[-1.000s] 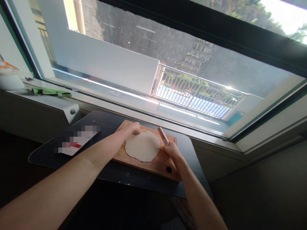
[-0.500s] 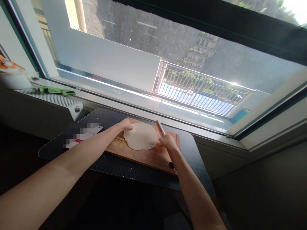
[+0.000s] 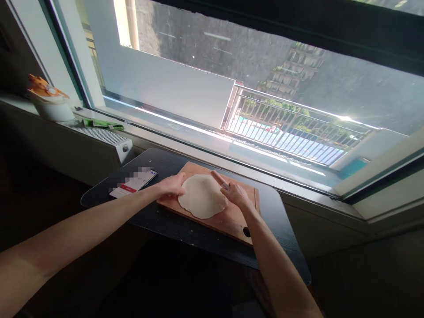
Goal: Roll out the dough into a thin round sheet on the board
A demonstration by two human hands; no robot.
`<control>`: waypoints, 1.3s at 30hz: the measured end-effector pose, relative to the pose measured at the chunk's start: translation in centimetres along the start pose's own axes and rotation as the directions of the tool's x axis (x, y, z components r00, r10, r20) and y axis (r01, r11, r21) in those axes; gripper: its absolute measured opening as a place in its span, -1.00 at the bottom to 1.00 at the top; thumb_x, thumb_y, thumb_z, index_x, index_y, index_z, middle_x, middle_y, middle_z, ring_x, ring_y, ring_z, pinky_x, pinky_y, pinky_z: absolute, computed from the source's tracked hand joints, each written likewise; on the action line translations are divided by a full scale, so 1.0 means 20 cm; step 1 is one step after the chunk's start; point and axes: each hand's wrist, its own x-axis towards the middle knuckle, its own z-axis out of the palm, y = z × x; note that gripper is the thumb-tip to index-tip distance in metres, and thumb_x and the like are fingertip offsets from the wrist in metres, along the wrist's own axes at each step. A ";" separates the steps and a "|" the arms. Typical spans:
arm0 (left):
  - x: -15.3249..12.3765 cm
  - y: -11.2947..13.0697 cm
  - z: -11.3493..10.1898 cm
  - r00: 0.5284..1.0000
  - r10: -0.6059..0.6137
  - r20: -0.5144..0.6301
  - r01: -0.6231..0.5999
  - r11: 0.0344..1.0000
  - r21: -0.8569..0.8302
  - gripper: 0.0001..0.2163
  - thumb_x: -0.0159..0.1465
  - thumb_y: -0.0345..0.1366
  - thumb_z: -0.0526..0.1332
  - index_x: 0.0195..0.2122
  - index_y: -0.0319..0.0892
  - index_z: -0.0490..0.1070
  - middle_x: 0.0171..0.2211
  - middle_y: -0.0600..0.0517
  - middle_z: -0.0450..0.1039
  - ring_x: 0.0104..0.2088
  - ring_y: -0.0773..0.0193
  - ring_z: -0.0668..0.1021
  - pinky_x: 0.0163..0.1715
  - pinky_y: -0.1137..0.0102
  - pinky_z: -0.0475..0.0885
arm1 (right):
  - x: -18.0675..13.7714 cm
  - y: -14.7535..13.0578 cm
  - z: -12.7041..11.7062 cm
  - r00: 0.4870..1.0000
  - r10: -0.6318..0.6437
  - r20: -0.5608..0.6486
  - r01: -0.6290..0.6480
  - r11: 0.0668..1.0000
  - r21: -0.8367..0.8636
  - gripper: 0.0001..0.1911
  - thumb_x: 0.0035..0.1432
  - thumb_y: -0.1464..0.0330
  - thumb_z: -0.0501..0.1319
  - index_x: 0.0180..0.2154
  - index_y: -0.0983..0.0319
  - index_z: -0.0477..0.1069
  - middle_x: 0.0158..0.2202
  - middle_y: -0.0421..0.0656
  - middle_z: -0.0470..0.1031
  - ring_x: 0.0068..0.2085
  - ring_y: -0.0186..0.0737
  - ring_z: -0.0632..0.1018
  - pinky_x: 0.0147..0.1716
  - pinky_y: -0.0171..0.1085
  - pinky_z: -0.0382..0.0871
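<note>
A flat round sheet of pale dough [image 3: 202,201] lies on a wooden cutting board [image 3: 232,218]. My left hand [image 3: 172,185] rests at the dough's left edge, fingers bent and touching it. A small wooden rolling pin [image 3: 218,179] lies across the dough's far right rim, and my right hand [image 3: 236,194] is closed around it. The board sits on a dark ribbed table [image 3: 185,229] below a large window.
A phone [image 3: 134,184] lies on the table left of the board. A white radiator [image 3: 99,141] stands at the left with a green cloth [image 3: 99,123] on the sill. A white container with an orange lid [image 3: 48,99] sits further left.
My left hand has slid from the dough's far left edge down to its left side. My right hand has brought the pin onto the dough's right rim. My view has shifted left.
</note>
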 end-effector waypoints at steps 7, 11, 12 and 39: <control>0.19 0.24 -0.09 0.946 0.133 -0.295 -0.077 0.978 0.195 -0.65 0.36 -0.32 -0.03 0.08 -0.23 0.40 0.11 -0.24 0.43 0.13 -0.01 0.47 0.10 0.21 0.38 | 0.06 -0.16 0.04 0.940 -0.338 0.045 0.339 0.940 -0.028 -0.78 0.29 0.27 0.22 -0.05 0.13 0.47 -0.03 -0.11 0.57 -0.09 -0.15 0.56 -0.15 -0.30 0.32; 0.23 0.35 0.09 0.929 0.277 -0.246 -0.213 0.942 0.259 -0.59 0.40 -0.30 -0.08 0.20 -0.21 0.32 0.20 -0.18 0.38 0.23 0.09 0.39 0.23 0.25 0.25 | 0.08 -0.15 0.05 0.944 -0.331 0.002 0.330 0.943 -0.035 -0.78 0.36 0.22 0.13 -0.13 0.15 0.50 0.01 -0.07 0.52 0.00 -0.16 0.49 0.01 -0.27 0.28; 0.23 0.35 0.14 0.930 0.303 -0.209 -0.243 0.932 0.269 -0.57 0.40 -0.27 -0.07 0.24 -0.19 0.29 0.24 -0.15 0.36 0.26 0.10 0.36 0.27 0.24 0.20 | 0.07 -0.14 0.06 0.963 -0.264 -0.049 0.263 0.964 -0.038 -0.72 0.40 0.21 0.06 -0.10 0.16 0.49 0.03 -0.05 0.50 0.02 -0.14 0.47 0.04 -0.24 0.27; 0.59 0.44 0.18 0.980 0.187 -0.063 -0.162 0.945 0.285 -0.41 0.43 -0.11 -0.22 0.43 -0.24 -0.05 0.44 -0.15 -0.01 0.44 -0.02 0.02 0.35 -0.15 -0.06 | 0.41 -0.02 0.08 0.968 0.100 -0.232 -0.102 0.995 0.001 -0.48 0.40 0.28 -0.15 0.24 0.36 0.26 0.29 0.13 0.26 0.32 0.05 0.23 0.26 -0.01 0.08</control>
